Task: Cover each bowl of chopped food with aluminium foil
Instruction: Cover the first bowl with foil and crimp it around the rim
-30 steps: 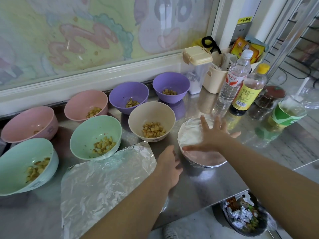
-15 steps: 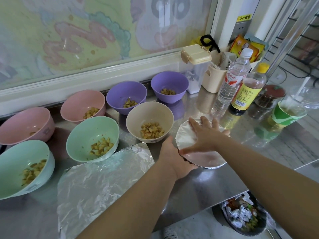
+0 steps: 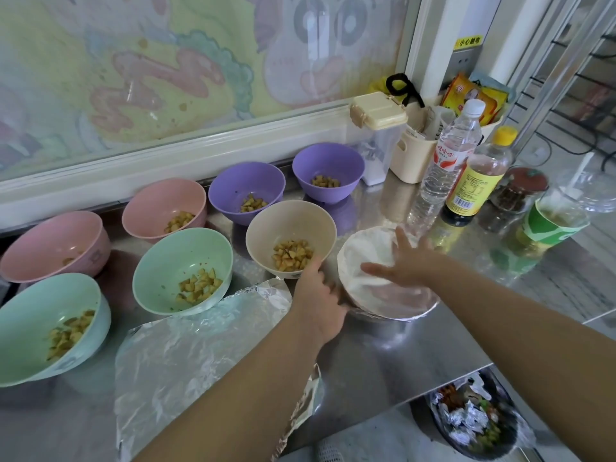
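Right hand (image 3: 405,265) flat on foil-covered bowl (image 3: 396,296), left hand (image 3: 316,295) beside

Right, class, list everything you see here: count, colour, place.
covered bowl: one, foil-topped, centre right
beige bowl: one, centre
purple bowls: two, back centre
pink bowls: two, back left
green bowls: two, front left
foil sheet: one, silver, front
bottles: two, clear, right
cup: one, green, far right
jar: one, red-lidded, right
container: one, cream-lidded, back
caddy: one, cream, back right
bin: one, dark, lower right
left hand: one, between beige and covered bowls
right hand: one, flat on covered bowl
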`<state>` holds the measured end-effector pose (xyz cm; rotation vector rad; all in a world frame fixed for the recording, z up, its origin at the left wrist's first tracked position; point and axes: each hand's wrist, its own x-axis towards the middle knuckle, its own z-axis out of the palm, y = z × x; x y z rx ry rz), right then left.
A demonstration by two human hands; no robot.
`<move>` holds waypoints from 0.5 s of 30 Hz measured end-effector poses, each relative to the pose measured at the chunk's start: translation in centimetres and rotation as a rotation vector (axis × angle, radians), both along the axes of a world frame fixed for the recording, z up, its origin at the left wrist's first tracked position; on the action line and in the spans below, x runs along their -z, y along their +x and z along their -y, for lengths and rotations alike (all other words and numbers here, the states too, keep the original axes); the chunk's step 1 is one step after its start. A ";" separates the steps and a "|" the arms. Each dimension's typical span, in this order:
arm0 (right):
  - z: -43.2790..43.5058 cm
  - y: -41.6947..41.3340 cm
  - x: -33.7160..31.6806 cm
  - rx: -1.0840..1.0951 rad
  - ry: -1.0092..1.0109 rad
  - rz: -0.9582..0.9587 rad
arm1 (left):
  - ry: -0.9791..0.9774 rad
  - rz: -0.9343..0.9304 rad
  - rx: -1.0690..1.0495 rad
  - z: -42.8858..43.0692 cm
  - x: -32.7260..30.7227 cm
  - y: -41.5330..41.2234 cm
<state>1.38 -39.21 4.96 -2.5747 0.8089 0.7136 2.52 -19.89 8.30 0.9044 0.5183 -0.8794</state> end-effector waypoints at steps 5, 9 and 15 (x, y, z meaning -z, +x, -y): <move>0.2 -0.7 -0.8 -0.133 -0.042 0.122 | 0.058 0.010 -0.069 0.7 0.9 -1.6; 0.1 -0.5 0.9 -0.160 -0.054 0.178 | 0.008 0.052 -0.086 1.4 1.7 -1.2; -0.6 -1.2 0.9 -0.085 -0.045 0.218 | 0.026 0.133 -0.035 2.3 1.6 0.0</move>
